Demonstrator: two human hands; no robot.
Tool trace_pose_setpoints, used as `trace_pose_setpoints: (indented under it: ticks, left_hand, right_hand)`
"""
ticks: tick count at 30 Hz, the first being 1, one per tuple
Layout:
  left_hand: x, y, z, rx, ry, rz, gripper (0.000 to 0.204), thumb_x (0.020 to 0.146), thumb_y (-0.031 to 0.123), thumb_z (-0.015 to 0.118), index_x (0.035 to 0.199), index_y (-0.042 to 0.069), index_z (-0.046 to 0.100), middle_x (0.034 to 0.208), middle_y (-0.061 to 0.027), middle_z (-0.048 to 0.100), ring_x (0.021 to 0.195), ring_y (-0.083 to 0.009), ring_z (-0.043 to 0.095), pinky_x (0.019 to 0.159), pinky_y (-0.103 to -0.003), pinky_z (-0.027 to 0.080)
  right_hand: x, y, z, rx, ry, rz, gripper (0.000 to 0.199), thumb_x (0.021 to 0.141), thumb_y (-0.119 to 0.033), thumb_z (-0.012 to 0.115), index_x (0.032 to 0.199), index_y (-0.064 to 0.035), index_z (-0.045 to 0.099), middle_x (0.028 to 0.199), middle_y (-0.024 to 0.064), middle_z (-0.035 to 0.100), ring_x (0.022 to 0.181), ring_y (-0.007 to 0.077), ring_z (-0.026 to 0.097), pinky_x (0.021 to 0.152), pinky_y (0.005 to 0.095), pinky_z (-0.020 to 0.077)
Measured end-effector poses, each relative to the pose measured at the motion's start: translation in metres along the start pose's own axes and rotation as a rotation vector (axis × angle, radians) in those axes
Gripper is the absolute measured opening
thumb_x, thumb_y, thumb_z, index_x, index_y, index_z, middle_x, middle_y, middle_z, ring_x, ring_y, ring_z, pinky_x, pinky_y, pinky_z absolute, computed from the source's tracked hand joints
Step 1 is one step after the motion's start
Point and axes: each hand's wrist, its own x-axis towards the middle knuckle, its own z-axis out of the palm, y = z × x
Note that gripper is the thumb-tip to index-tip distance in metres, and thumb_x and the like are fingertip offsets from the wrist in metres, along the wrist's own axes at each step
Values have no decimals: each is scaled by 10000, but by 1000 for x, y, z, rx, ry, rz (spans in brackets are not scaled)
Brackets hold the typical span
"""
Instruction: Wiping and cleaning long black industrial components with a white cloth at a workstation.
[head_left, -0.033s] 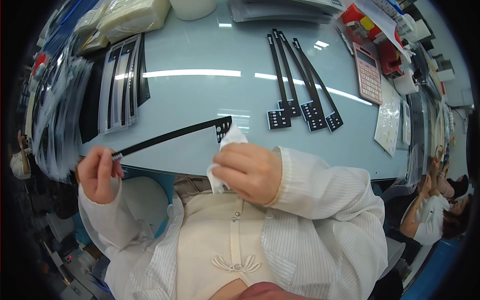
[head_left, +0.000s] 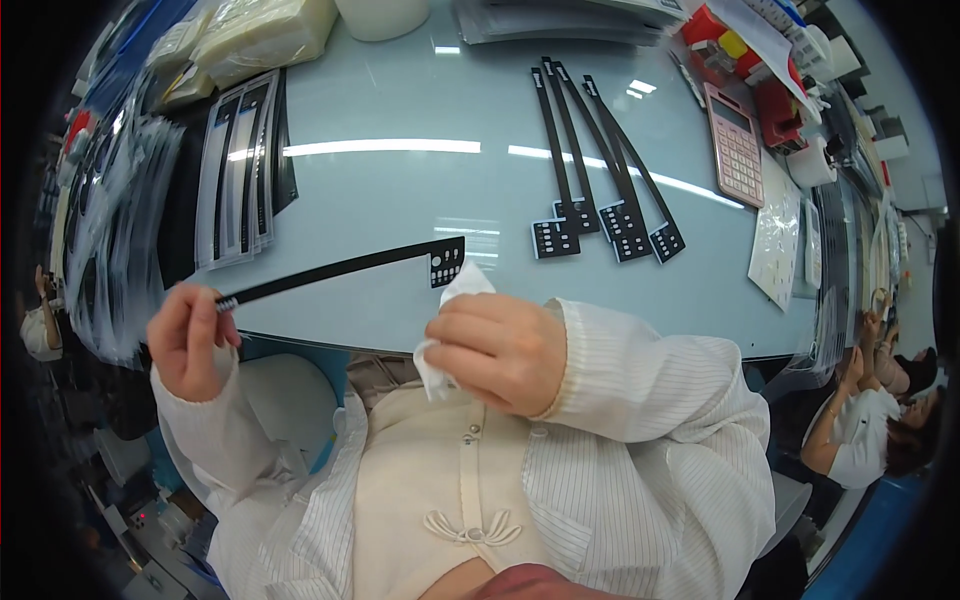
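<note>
My left hand pinches the narrow end of a long black panel strip. The strip slants up to the right over the table's near edge. Its broad end carries rows of small light windows. Folded white cloth or tissue pokes out of my closed right hand, its tip right beside that broad end; whether the two touch I cannot tell. Further back on the right lie several similar black strips, fanned out with their broad ends toward me.
Clear-film sheets with black strips lie at the left, beside a hanging stack of transparent sheets. A wrapped pale bundle sits at the back left. On the right are a pink calculator and a white sheet. Co-workers sit farther off.
My left hand has shifted slightly left and up, bringing the strip to a flatter slant. Its broad end has edged away from the cloth. My right hand has dropped a little.
</note>
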Motion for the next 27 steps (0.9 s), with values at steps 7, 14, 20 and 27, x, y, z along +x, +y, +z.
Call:
trace_pose_setpoints:
  ticks: [7,14,20,27]
  left_hand:
    - [96,6,28,-137,98,99,267,982,267,524,926,20,608,624,-4,520,497,-69,477,437,-205,352]
    - [193,16,109,-237,-156,53,353,968,398,533,850,71,599,592,13,498,497,-75,463,425,-215,335]
    - [232,32,189,-387,-340,-85,423,975,408,503,741,57,535,569,-15,540,433,-101,512,413,-240,375]
    - [248,43,254,-258,-403,-99,417,986,376,477,818,9,583,555,-33,550,434,-112,520,460,-274,431]
  right_hand:
    - [-10,1,-14,103,7,-53,227,623,23,647,842,18,588,856,139,583,725,278,596,611,354,498]
    - [-19,5,-26,82,-64,-67,196,612,-14,661,799,-20,601,795,91,582,662,226,583,540,327,477]
    - [-21,17,-37,119,-5,-98,207,604,-9,651,809,-6,616,789,98,595,625,225,582,514,326,471]
    - [-27,17,-31,124,11,-140,219,597,-27,658,810,0,619,801,105,603,632,230,589,515,320,470]
